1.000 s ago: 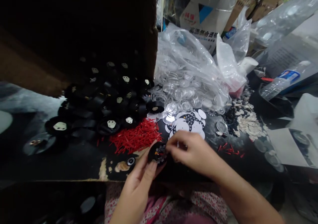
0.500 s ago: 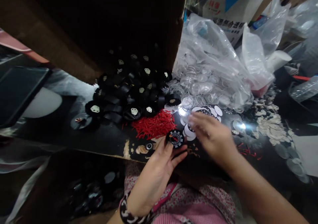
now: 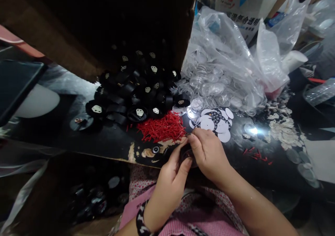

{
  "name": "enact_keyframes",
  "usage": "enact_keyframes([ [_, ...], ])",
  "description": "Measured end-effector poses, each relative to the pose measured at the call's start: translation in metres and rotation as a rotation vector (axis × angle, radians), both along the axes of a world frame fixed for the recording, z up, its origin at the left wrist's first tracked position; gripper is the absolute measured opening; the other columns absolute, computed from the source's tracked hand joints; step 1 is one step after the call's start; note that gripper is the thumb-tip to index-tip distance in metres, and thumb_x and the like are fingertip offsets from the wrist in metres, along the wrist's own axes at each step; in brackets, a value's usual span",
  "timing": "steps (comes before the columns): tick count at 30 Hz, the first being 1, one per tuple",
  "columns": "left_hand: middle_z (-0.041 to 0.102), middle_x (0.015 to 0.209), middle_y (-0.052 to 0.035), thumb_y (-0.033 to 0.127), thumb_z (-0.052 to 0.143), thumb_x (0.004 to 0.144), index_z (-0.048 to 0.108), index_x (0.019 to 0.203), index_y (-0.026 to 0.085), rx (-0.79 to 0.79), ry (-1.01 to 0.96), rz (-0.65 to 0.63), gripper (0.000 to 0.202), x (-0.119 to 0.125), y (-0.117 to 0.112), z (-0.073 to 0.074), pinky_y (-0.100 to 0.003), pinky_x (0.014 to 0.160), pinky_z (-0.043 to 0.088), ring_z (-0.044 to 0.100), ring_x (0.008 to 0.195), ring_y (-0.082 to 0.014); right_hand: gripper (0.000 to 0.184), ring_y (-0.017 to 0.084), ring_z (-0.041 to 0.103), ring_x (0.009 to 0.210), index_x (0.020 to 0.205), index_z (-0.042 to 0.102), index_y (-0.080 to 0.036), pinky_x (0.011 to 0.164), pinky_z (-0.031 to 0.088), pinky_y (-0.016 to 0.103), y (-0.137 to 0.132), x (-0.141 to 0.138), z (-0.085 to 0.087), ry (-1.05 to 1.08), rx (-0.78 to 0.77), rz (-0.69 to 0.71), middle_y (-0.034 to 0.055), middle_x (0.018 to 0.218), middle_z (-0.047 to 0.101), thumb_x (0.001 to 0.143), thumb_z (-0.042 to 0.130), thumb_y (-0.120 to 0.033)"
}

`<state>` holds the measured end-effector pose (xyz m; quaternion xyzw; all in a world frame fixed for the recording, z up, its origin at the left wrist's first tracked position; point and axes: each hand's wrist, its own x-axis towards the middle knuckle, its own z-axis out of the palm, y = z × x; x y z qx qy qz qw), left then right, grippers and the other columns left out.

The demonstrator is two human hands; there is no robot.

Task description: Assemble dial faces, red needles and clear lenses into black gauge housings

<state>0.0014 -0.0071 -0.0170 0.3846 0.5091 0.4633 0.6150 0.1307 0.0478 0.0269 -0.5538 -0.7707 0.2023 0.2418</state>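
My left hand (image 3: pixel 167 180) is closed around the small round dial gauge (image 3: pixel 187 155), which is tilted and mostly hidden by fingers. My right hand (image 3: pixel 211 154) is closed at the gauge's far right edge, its thumb and fingers pressed together against it. Whether the right fingers also pinch a small part cannot be made out. Just beyond the hands lie a pile of red pointers (image 3: pixel 162 127) and a stack of white and black dial discs (image 3: pixel 208 123).
Black gauge housings (image 3: pixel 133 96) spill from a large cardboard box (image 3: pixel 86 68). Clear round lenses (image 3: pixel 209 86) fill a plastic bag at the back. Pale metal plates (image 3: pixel 284 131) and loose red pointers (image 3: pixel 258 155) lie right. A small ring (image 3: pixel 156 149) sits near the table edge.
My right hand has come back from the dial discs to the gauge in my left hand. The gauge face, visible before, is now tilted and largely covered.
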Motion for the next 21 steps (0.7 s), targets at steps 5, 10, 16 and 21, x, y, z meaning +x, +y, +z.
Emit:
enact_keyframes([
  [5,0.064,0.130,-0.0041,0.029,0.061,0.088,0.065,0.123,0.027,0.026,0.041,0.041,0.035,0.005,0.002,0.008,-0.032,0.109,0.038,0.053,0.128,-0.0238,0.041,0.015,0.049,0.060,0.068,0.049,-0.021,0.060,0.035,0.027,-0.001,-0.012,-0.010,0.055,0.077,-0.047,0.0013,0.062,0.055,0.101,0.026,-0.031],
  [10,0.065,0.128,-0.0058,0.033,0.060,0.088,0.067,0.119,0.025,-0.108,0.091,-0.010,0.033,-0.039,-0.021,0.000,-0.034,0.108,0.039,0.056,0.124,-0.0248,0.037,0.015,0.055,0.063,0.074,0.057,-0.021,0.062,0.038,0.028,-0.003,-0.011,-0.005,0.087,-0.124,0.201,0.0009,0.067,0.062,0.100,0.034,-0.034],
  [16,0.054,0.140,-0.0099,0.036,0.069,0.080,0.061,0.123,0.023,-0.068,0.754,0.369,0.045,-0.146,-0.057,-0.014,-0.045,0.116,0.024,0.042,0.135,-0.0308,0.025,0.018,0.063,0.073,0.091,0.063,-0.022,0.066,0.043,0.030,-0.006,-0.007,-0.002,0.177,-0.215,0.202,0.0018,0.082,0.069,0.097,0.043,-0.034],
  [21,0.044,0.149,-0.0090,0.030,0.061,0.086,0.049,0.137,0.024,0.316,0.989,0.426,0.054,-0.175,0.022,0.008,-0.041,0.117,0.020,0.035,0.139,-0.0267,0.018,0.018,0.061,0.074,0.082,0.063,-0.021,0.069,0.043,0.032,-0.014,-0.024,0.005,0.144,-0.217,0.400,0.0012,0.080,0.069,0.094,0.050,-0.025],
])
